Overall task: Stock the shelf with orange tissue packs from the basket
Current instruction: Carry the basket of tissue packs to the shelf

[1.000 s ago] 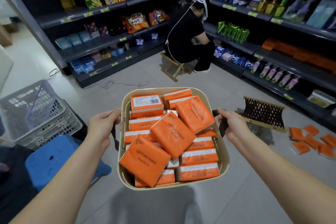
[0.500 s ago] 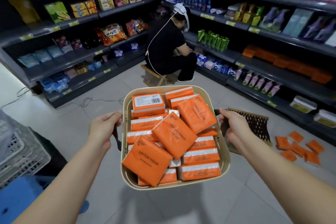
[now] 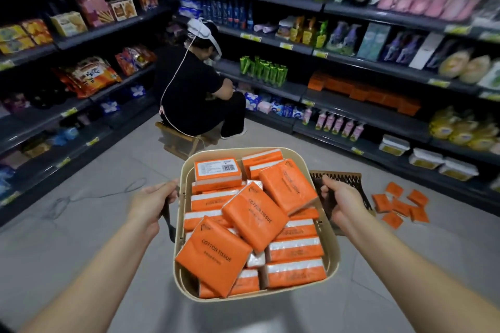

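Basket [image 3: 334,251] of orange tissue packs [image 3: 255,219] now nearer shelf [image 3: 362,113]. Left hand [image 3: 151,205], right hand [image 3: 342,201] grip its handles [image 3: 169,230]. Packs all inside; stocking can start soon.

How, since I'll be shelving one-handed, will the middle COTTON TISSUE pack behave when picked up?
Probably soft and squashy: the middle pack is a film-wrapped tissue block. Likely light for its size. Its glossy wrap may be slippery, and it lies tilted on loose packs in the basket, so neighbours might shift.
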Available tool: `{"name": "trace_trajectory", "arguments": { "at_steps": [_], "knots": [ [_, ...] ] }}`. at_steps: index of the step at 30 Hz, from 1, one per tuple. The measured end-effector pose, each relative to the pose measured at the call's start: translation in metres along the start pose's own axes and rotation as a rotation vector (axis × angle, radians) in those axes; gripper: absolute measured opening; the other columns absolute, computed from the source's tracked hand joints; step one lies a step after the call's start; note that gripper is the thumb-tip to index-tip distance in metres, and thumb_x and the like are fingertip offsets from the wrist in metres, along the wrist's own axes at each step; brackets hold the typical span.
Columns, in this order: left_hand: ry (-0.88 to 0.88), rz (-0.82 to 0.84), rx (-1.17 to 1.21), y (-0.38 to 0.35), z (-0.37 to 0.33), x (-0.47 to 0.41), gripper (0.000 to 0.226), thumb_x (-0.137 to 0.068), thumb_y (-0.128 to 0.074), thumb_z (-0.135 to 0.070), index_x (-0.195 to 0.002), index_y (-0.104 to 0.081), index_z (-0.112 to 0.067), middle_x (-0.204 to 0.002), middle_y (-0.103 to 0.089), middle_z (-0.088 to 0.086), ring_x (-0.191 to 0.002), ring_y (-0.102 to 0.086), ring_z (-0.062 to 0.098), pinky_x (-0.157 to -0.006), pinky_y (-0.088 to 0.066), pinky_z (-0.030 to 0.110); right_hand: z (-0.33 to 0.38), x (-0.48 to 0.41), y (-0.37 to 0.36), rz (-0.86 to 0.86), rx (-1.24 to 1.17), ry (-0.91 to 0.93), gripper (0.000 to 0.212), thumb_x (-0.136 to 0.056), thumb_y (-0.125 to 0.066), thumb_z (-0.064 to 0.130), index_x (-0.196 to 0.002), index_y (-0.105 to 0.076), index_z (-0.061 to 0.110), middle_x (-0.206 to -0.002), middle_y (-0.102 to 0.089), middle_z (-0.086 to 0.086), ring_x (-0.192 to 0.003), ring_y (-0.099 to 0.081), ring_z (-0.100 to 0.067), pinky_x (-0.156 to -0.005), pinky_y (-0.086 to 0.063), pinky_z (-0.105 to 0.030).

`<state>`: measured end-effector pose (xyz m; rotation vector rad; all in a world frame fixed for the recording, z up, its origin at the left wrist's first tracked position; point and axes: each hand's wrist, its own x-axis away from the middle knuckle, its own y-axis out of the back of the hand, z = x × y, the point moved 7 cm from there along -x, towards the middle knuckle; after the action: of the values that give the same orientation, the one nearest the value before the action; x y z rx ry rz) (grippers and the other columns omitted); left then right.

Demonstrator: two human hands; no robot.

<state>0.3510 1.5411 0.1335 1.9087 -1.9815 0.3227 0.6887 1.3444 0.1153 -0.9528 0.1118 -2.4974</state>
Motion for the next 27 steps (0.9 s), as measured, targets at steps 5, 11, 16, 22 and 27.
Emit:
{"name": "trace_trajectory", "arguments": {
  "at_steps": [5, 11, 16, 22, 27],
  "knots": [
    [-0.039, 0.115, -0.046, -0.022, -0.044, -0.064, 0.015, -0.084, -0.069, -0.015, -0.07, -0.067, -0.009, -0.065, -0.059, 0.005, -0.063, -0.053, 0.015, -0.074, -0.047, 0.03, 0.004, -0.017, -0.03, -0.08, -0.076, 0.007, 0.006, -0.089, -0.061, 0.015, -0.091, -0.061, 0.009, -0.06, -0.054, 0.0, -0.043, -0.052, -0.007, -0.043, -0.047, -0.019],
    [-0.123, 0.199, -0.056, -0.057, -0.106, -0.127, 0.017, -0.082, -0.071, -0.017, -0.067, -0.067, -0.011, -0.051, -0.06, -0.003, -0.06, -0.054, 0.014, -0.066, -0.046, 0.024, 0.031, -0.045, -0.071, -0.13, -0.184, 0.088, 0.004, -0.091, -0.057, 0.01, -0.088, -0.056, 0.007, -0.05, -0.053, 0.0, -0.039, -0.051, -0.008, -0.042, -0.047, -0.019],
    [-0.129, 0.249, -0.067, -0.097, -0.134, -0.173, 0.021, -0.083, -0.07, -0.018, -0.065, -0.064, -0.011, -0.047, -0.059, -0.006, -0.047, -0.055, 0.008, -0.06, -0.046, 0.025, 0.059, -0.083, -0.097, -0.138, -0.205, 0.107, 0.011, -0.09, -0.059, 0.012, -0.081, -0.054, 0.009, -0.059, -0.051, -0.003, -0.042, -0.05, -0.01, -0.041, -0.046, -0.021],
    [-0.094, 0.277, -0.109, -0.158, -0.151, -0.227, 0.029, -0.083, -0.071, -0.021, -0.058, -0.058, -0.013, -0.046, -0.056, -0.005, -0.051, -0.05, 0.014, -0.064, -0.047, 0.032, 0.096, -0.138, -0.114, -0.131, -0.221, 0.117, 0.006, -0.092, -0.056, 0.011, -0.091, -0.054, 0.006, -0.062, -0.047, -0.002, -0.042, -0.049, -0.008, -0.038, -0.045, -0.018],
    [-0.029, 0.273, -0.109, -0.216, -0.168, -0.26, 0.027, -0.082, -0.071, -0.018, -0.058, -0.059, -0.013, -0.047, -0.056, -0.003, -0.054, -0.052, 0.015, -0.065, -0.049, 0.036, 0.132, -0.19, -0.123, -0.147, -0.208, 0.079, 0.01, -0.092, -0.056, 0.011, -0.098, -0.055, 0.003, -0.062, -0.05, -0.003, -0.042, -0.05, -0.008, -0.038, -0.046, -0.019]
  ]
}}
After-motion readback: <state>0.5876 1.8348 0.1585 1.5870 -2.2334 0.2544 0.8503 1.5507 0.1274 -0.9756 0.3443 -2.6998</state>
